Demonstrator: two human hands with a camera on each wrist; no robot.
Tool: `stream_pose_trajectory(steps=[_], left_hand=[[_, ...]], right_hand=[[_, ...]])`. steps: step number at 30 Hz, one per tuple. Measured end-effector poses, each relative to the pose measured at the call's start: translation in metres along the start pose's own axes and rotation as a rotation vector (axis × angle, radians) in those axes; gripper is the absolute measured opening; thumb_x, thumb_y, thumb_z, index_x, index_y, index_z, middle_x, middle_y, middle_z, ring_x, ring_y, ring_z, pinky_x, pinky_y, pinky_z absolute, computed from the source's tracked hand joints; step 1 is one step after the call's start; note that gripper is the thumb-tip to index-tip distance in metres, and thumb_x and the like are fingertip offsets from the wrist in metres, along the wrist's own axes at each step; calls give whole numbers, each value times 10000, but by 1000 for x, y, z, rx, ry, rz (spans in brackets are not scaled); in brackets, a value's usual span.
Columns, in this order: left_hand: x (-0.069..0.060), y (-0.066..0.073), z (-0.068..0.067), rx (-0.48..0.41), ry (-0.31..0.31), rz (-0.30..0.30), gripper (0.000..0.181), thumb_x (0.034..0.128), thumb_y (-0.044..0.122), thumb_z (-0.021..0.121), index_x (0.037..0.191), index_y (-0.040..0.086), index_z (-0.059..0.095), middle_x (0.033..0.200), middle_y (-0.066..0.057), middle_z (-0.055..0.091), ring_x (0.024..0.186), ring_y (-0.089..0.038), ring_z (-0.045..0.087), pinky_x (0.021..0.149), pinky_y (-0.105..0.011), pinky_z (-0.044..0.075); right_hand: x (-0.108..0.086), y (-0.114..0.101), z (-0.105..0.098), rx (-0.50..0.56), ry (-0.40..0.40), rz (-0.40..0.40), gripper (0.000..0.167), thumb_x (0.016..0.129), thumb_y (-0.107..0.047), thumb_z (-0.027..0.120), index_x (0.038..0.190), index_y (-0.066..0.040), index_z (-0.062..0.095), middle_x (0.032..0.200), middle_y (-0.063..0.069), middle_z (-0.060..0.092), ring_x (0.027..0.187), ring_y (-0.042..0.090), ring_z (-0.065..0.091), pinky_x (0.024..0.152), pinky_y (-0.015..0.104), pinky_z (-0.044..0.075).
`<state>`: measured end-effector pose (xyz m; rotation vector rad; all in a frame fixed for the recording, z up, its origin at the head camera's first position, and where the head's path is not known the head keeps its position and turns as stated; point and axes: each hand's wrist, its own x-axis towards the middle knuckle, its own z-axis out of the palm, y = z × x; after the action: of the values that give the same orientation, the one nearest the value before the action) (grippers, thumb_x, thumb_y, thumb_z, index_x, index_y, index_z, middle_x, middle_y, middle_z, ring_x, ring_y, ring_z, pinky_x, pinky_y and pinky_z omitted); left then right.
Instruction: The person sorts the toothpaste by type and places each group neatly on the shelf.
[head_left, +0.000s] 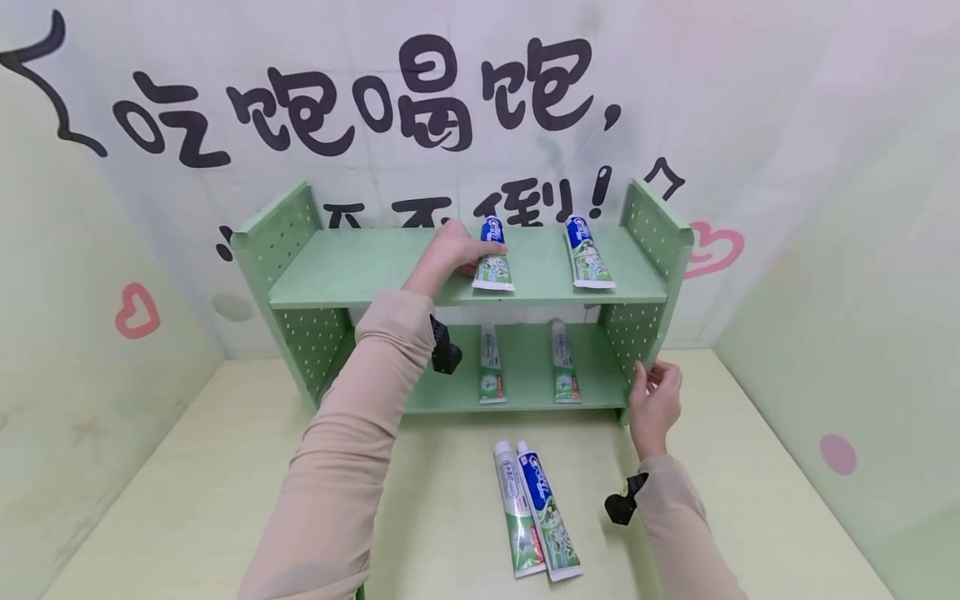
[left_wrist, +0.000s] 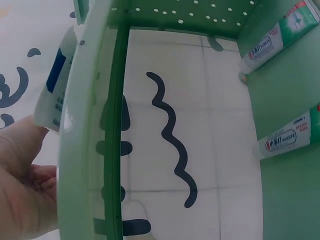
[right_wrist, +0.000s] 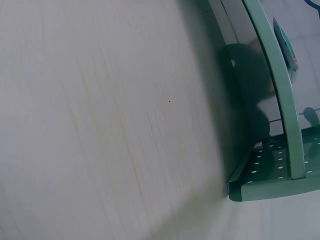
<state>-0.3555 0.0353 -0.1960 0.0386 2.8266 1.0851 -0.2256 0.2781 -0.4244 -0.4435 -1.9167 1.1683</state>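
Note:
On the upper board of a green two-tier shelf (head_left: 367,267), my left hand (head_left: 448,250) pinches a blue, white and green toothpaste tube (head_left: 492,273), thumb across its middle. In the left wrist view the tube's flat end (left_wrist: 52,100) shows beside that hand (left_wrist: 22,180). A matching tube (head_left: 588,254) lies to the right on the same board. My right hand (head_left: 654,408) grips the front edge of the shelf's right side panel, low down; the right wrist view does not show this hand. Two silver-green toothpaste tubes (head_left: 491,367) (head_left: 564,367) lie on the lower board.
On the table (head_left: 442,517) before the shelf, a silver-green tube (head_left: 517,508) and a blue-green tube (head_left: 551,517) lie side by side, touching. Perforated side panels (head_left: 281,233) bound the shelf. A wall with black lettering (head_left: 435,92) stands behind, with side walls left and right.

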Motion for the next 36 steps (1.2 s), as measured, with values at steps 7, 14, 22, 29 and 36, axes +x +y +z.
stream_pose_trajectory(steps=[7, 14, 22, 29, 36], left_hand=[[-4, -2, 2, 64, 13, 40, 434, 749, 492, 687, 782, 74, 575, 716, -5, 553, 567, -99, 468, 480, -197, 368], [-10, -8, 1, 44, 56, 120, 404, 793, 456, 656, 679, 89, 532, 691, -9, 561, 569, -103, 485, 521, -190, 399], [-27, -15, -6, -160, 86, 177, 381, 825, 308, 663, 1052, 26, 545, 997, -106, 617, 660, -121, 595, 602, -189, 505], [-44, -33, -10, -273, 80, 224, 275, 859, 253, 625, 1025, 39, 577, 829, -41, 594, 629, -86, 577, 593, -173, 493], [-70, -52, -10, -361, 78, 253, 244, 868, 225, 615, 1026, 42, 586, 851, -49, 582, 645, -104, 586, 623, -201, 539]], right_hand=[[-1, 0, -1, -7, -6, 4, 287, 924, -204, 526, 1060, 39, 455, 1045, 196, 517, 977, 309, 579, 841, 392, 532], [-3, -1, -1, -9, -9, 14, 296, 926, -207, 521, 1074, 40, 451, 1048, 198, 511, 986, 316, 572, 840, 401, 526], [0, -3, -2, -5, -3, 13, 291, 924, -198, 524, 1070, 43, 450, 1046, 206, 510, 989, 319, 577, 847, 394, 526], [1, -6, -2, -4, 0, 28, 289, 923, -196, 524, 1070, 43, 451, 1050, 205, 514, 995, 326, 579, 853, 399, 526], [0, -6, -3, -17, -6, 30, 296, 923, -197, 525, 1077, 45, 451, 1055, 211, 516, 990, 332, 578, 842, 404, 523]])
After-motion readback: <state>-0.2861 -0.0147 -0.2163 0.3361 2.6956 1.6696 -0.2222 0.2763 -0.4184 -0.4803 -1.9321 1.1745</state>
